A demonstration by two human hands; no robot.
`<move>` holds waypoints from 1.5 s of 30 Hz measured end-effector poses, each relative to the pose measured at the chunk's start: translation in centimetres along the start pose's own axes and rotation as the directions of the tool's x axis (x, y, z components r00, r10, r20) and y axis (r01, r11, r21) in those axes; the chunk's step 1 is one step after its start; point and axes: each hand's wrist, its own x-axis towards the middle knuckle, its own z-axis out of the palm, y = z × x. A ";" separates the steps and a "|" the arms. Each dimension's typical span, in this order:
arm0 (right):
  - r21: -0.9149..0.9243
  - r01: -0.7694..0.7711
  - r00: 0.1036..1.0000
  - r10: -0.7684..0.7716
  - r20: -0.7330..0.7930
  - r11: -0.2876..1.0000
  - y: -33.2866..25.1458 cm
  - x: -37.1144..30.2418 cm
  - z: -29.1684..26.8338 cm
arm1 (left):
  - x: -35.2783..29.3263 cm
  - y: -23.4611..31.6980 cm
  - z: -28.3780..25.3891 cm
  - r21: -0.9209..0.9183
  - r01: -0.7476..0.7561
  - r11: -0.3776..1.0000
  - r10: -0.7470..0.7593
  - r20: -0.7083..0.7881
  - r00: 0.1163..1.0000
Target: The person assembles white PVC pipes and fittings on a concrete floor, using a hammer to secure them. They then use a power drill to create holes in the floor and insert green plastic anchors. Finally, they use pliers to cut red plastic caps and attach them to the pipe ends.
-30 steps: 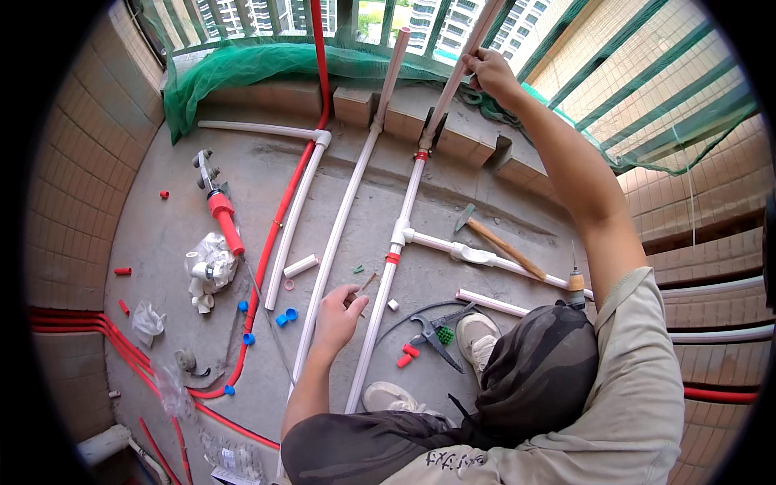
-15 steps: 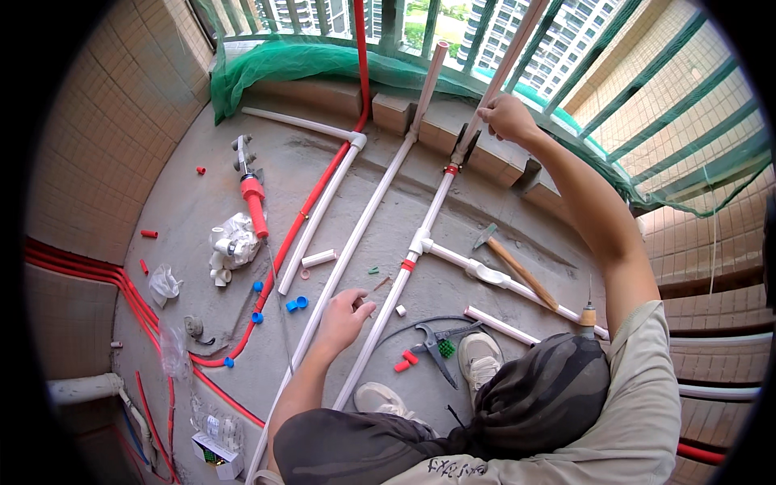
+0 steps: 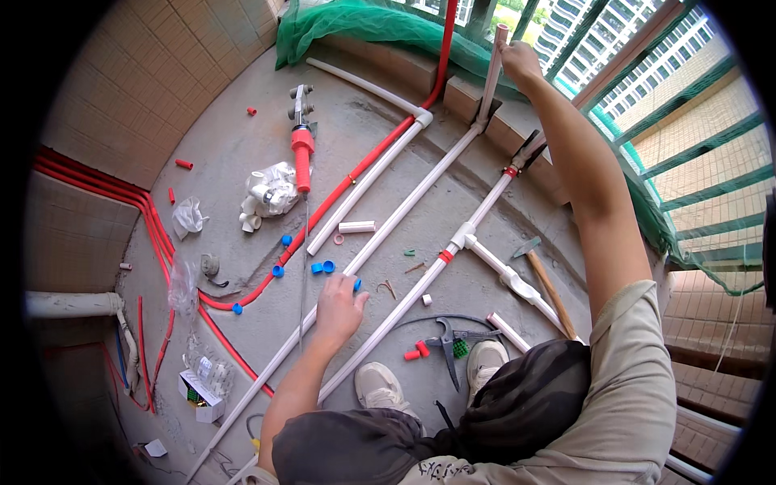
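Note:
My right hand (image 3: 521,65) reaches forward and closes round the upper end of a short upright white pipe (image 3: 491,85) near the railing. This stub joins a long white pipe (image 3: 408,198) running along the floor through an elbow (image 3: 478,127). My left hand (image 3: 339,311) is over that long pipe, fingers curled, with a small blue plastic cap (image 3: 357,284) at its fingertips. Two more blue caps (image 3: 327,266) lie just ahead of it on the floor. To the right, another white pipe (image 3: 420,287) carries a tee (image 3: 463,235) and a red band.
A pipe-welding tool with a red handle (image 3: 302,166) lies beside a bag of white fittings (image 3: 271,190). A hammer (image 3: 552,295) and a black-headed tool (image 3: 449,347) lie near my shoes. Red conduit (image 3: 380,149) crosses the floor; green netting (image 3: 356,28) hangs along the railing.
My right hand has let go of the taller pipe on the right and now grips the shorter upright one. The view has turned, shifting the scene rightward. A blue cap now shows at my left fingertips.

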 end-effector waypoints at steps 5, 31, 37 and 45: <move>0.096 0.008 0.999 -0.003 -0.050 0.995 2.8 1.9 0.2 | -0.3 -4.1 2.9 0.169 0.151 0.974 -0.148 -0.035 0.988; 0.375 0.110 0.946 -0.213 0.245 0.921 10.8 -12.7 -1.2 | -2.7 -6.0 3.8 0.060 0.203 0.977 -0.167 -0.370 0.914; 0.362 -0.074 0.861 -0.123 0.493 0.929 20.0 -31.2 -6.9 | -3.6 -7.5 1.8 0.121 0.278 0.953 -0.198 -0.447 0.872; 0.244 -0.469 0.850 0.359 0.385 0.849 25.4 -46.5 -9.6 | -0.1 -4.1 2.2 -0.109 0.348 0.931 -0.365 -0.291 0.884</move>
